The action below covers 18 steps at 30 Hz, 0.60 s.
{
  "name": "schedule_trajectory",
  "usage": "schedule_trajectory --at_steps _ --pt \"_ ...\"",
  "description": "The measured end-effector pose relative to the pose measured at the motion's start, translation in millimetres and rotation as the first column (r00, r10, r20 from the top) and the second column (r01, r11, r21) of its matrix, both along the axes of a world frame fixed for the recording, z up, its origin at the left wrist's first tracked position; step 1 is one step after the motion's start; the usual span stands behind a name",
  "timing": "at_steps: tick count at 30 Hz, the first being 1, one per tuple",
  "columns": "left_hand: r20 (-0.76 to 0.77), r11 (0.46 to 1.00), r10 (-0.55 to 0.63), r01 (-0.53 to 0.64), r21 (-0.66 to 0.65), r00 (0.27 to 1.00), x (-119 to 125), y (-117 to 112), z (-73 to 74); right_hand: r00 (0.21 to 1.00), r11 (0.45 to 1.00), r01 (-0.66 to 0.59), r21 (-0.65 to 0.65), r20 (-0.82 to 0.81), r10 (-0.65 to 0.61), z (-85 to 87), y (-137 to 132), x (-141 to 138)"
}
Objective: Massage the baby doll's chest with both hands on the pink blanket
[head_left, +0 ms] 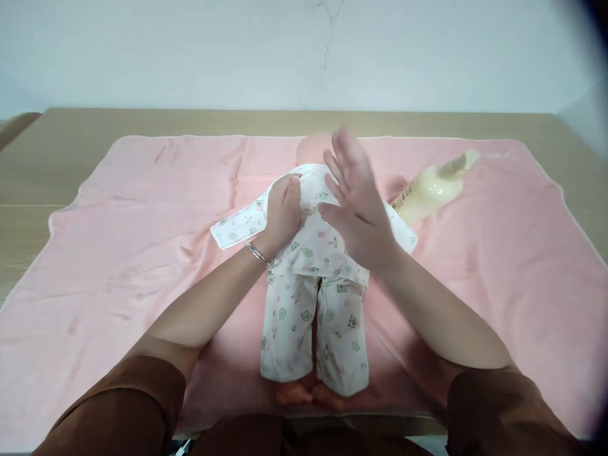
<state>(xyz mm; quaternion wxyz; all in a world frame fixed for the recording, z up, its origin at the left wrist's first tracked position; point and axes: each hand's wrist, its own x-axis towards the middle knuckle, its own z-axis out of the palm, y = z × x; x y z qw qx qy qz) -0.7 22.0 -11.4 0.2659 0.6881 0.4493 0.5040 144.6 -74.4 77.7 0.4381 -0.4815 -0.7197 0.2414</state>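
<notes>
A baby doll (316, 253) lies stretched out, dressed in a white top and trousers printed with small green and pink figures. Its bald head (311, 149) points away from me and its bare feet (294, 391) toward me; no face shows. My left hand (284, 212), a silver bracelet at its wrist, is closed against the doll's upper side near the left sleeve, some fingertips hidden. Over the right part of the doll's back or chest, my right hand (356, 202) is raised with fingers spread, slightly blurred, holding nothing.
Under the doll a pink blanket (118, 253) covers most of the wooden table (190, 120). A cream-coloured pump bottle (432, 190) lies on its side to the right, close to the doll's sleeve. A pale wall (190, 57) stands behind the table.
</notes>
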Motion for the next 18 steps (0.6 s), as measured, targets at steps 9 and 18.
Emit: schedule_trajectory --at_steps 9,18 --pt "-0.020 0.998 0.055 -0.055 -0.015 0.998 1.7 0.2 -5.0 0.856 0.982 0.188 0.016 0.488 -0.171 -72.1 42.4 -3.9" --pt "-0.009 0.999 0.035 -0.035 -0.009 0.999 1.2 0.8 -5.4 0.828 0.969 0.248 0.008 0.517 -0.216 -72.0 44.0 -2.2"
